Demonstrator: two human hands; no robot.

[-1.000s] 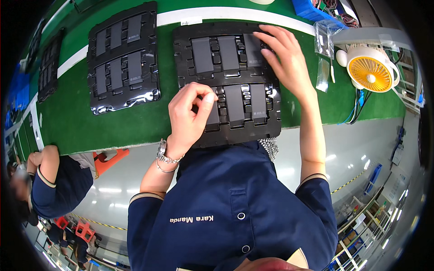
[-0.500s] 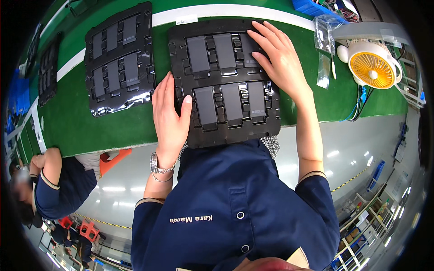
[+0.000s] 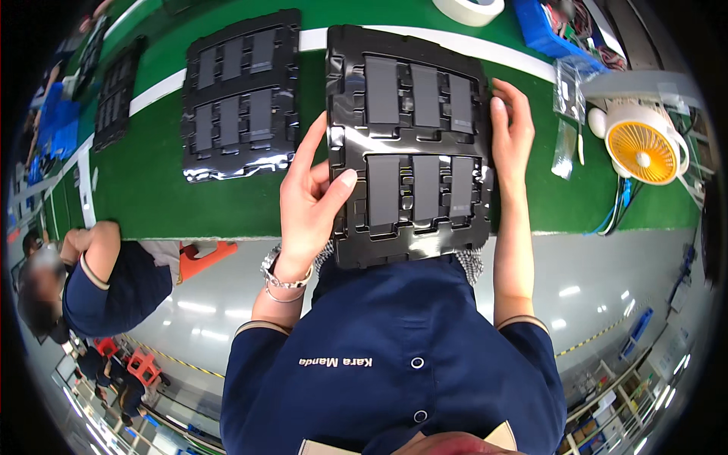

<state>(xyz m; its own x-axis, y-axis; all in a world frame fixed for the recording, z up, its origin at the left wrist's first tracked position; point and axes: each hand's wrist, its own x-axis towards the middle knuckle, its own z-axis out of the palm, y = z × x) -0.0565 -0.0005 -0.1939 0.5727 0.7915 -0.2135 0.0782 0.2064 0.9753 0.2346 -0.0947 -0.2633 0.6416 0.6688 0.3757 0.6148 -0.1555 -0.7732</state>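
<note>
A black plastic tray (image 3: 349,136) with moulded pockets is in front of me, its near edge against my body. Several flat dark-grey rectangular packs (image 3: 426,189) lie in it in two rows. My left hand (image 3: 307,208) grips the tray's left edge, thumb on top and the other fingers along the side, partly hidden. At the upper right edge, my right hand (image 3: 514,136) holds the tray with bent fingers; part of its grip is hidden by the rim.
A second loaded black tray (image 3: 193,144) lies to the left on the green table (image 3: 152,205), another (image 3: 121,91) beyond it. To the right are a yellow-and-white fan (image 3: 643,155), clear plastic bags (image 3: 565,148) and a blue bin (image 3: 546,38). A tape roll (image 3: 470,9) is at the back. A co-worker (image 3: 114,284) sits at left.
My right hand has moved from the packs at the tray's upper right to its right edge. My left thumb now lies over the left rim. The view has shifted, and the tray's tilt looks different.
</note>
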